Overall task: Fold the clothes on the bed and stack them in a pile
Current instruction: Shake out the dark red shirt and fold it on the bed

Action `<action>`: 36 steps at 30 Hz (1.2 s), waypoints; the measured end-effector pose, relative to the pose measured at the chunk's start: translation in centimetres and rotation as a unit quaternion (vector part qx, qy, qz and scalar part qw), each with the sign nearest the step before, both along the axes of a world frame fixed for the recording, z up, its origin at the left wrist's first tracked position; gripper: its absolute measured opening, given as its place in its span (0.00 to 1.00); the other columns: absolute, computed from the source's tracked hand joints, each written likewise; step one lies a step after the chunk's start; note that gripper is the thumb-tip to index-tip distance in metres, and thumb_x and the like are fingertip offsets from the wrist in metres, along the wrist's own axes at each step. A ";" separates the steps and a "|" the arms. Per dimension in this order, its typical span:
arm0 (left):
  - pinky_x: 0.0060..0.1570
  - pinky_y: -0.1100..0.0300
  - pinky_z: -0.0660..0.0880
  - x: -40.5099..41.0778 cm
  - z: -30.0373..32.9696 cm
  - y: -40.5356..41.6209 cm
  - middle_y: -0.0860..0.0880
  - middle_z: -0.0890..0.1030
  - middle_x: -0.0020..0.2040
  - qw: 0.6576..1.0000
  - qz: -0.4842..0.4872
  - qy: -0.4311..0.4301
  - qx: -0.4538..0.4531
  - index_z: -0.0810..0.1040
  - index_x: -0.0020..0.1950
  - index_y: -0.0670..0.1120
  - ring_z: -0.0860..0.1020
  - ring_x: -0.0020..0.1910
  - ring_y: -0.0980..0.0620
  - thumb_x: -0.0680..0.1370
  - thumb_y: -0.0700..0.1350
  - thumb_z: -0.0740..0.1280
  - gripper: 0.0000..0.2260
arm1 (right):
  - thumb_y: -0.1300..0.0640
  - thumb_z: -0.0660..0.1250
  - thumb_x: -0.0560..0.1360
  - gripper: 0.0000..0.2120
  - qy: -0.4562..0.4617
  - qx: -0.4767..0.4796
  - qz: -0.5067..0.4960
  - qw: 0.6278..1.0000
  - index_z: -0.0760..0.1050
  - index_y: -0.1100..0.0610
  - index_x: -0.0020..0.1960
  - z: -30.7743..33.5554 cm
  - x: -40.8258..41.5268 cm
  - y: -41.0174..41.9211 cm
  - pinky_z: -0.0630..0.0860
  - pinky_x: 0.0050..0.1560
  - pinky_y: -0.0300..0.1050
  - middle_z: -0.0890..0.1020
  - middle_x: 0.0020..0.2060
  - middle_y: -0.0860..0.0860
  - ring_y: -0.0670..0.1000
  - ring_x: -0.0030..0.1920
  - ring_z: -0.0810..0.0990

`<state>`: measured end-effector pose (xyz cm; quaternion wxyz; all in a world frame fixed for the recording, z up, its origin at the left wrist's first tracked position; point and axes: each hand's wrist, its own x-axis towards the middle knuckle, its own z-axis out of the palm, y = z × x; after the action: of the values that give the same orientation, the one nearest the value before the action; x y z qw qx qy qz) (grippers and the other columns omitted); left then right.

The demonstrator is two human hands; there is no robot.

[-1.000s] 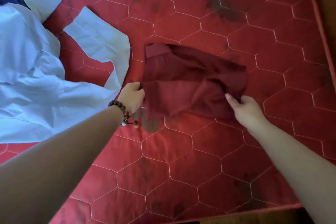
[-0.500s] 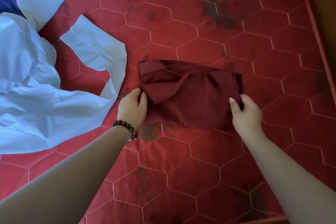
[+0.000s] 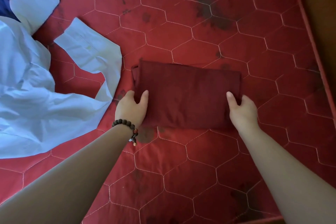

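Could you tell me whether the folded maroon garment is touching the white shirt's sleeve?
Apart: the head view shows red mattress between the maroon garment and sleeve.

text: none legible | labels: none | garments, mattress: apparently unmarked

Head view. Dark red garment (image 3: 187,94), folded to a flat rectangle, lies on the red quilted mattress (image 3: 200,160). Left hand (image 3: 131,108) grips its L edge, thumb on top; right hand (image 3: 242,110) grips the R edge likewise. Beaded bracelet (image 3: 125,125) on L wrist. Light blue shirt (image 3: 36,96) sprawls unfolded at L, just beside the garment; navy cloth (image 3: 3,3) at top-L corner.
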<state>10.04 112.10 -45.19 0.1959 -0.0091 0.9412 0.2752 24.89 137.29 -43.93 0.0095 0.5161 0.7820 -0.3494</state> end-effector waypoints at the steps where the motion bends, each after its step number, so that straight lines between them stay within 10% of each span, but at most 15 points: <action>1: 0.29 0.57 0.56 0.0 0.1 0.1 0.50 0.67 0.30 1.000 -0.006 0.013 0.015 0.60 0.34 0.46 0.66 0.29 0.53 0.80 0.54 0.62 0.20 | 0.47 0.59 0.81 0.17 0.001 0.003 0.010 1.000 0.75 0.61 0.50 0.1 -0.2 0.1 0.67 0.48 0.45 0.78 0.43 0.52 0.52 0.45 0.74; 8: 0.31 0.59 0.56 0.8 1.0 0.6 0.52 0.66 0.28 0.986 0.085 0.098 0.102 0.61 0.36 0.47 0.68 0.28 0.56 0.82 0.49 0.58 0.16 | 0.49 0.58 0.82 0.15 0.103 0.061 -0.006 0.993 0.74 0.60 0.50 1.1 -0.9 -0.6 0.67 0.44 0.39 0.76 0.37 0.44 0.48 0.41 0.74; 15: 0.34 0.63 0.64 2.2 0.7 -3.3 0.58 0.76 0.36 0.994 0.101 -0.004 0.041 0.72 0.41 0.51 0.73 0.36 0.61 0.79 0.57 0.61 0.12 | 0.37 0.62 0.75 0.24 -0.037 0.033 -0.049 0.998 0.71 0.57 0.58 0.2 2.8 0.2 0.73 0.48 0.47 0.78 0.54 0.58 0.52 0.47 0.76; 21: 0.45 0.41 0.79 2.5 1.3 -3.5 0.47 0.70 0.31 0.983 0.088 -0.114 0.117 0.66 0.35 0.43 0.80 0.40 0.36 0.79 0.50 0.64 0.17 | 0.42 0.65 0.76 0.21 0.024 -0.133 -0.089 0.987 0.69 0.53 0.63 0.4 2.5 -1.6 0.76 0.26 0.40 0.78 0.51 0.51 0.48 0.31 0.83; 25: 0.39 0.48 0.75 2.5 1.8 -3.5 0.39 0.73 0.33 0.986 0.087 -0.092 0.110 0.67 0.36 0.41 0.80 0.36 0.39 0.79 0.48 0.64 0.16 | 0.54 0.66 0.79 0.05 0.059 -0.143 -0.094 0.984 0.75 0.54 0.46 0.4 2.4 -0.9 0.73 0.26 0.35 0.80 0.50 0.56 0.47 0.28 0.77; 31: 0.30 0.59 0.65 3.2 2.2 -3.5 0.50 0.68 0.28 0.992 0.067 -0.078 0.069 0.66 0.30 0.45 0.67 0.29 0.52 0.75 0.44 0.67 0.16 | 0.51 0.69 0.76 0.09 -0.033 -0.040 -0.062 0.997 0.74 0.56 0.51 0.2 3.1 -1.5 0.79 0.51 0.56 0.80 0.47 0.53 0.59 0.45 0.82; 36: 0.36 0.64 0.67 2.1 2.5 -2.9 0.55 0.73 0.35 0.978 0.102 -0.096 0.155 0.73 0.42 0.48 0.71 0.34 0.59 0.75 0.49 0.71 0.09 | 0.44 0.73 0.71 0.31 0.021 -0.077 -0.151 0.985 0.67 0.55 0.68 1.0 1.7 -1.8 0.70 0.52 0.43 0.74 0.53 0.47 0.49 0.52 0.75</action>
<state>12.19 109.24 -42.69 0.2553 -0.1006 0.8580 0.4341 26.55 135.45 -42.89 -0.0201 0.6185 0.6657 -0.4170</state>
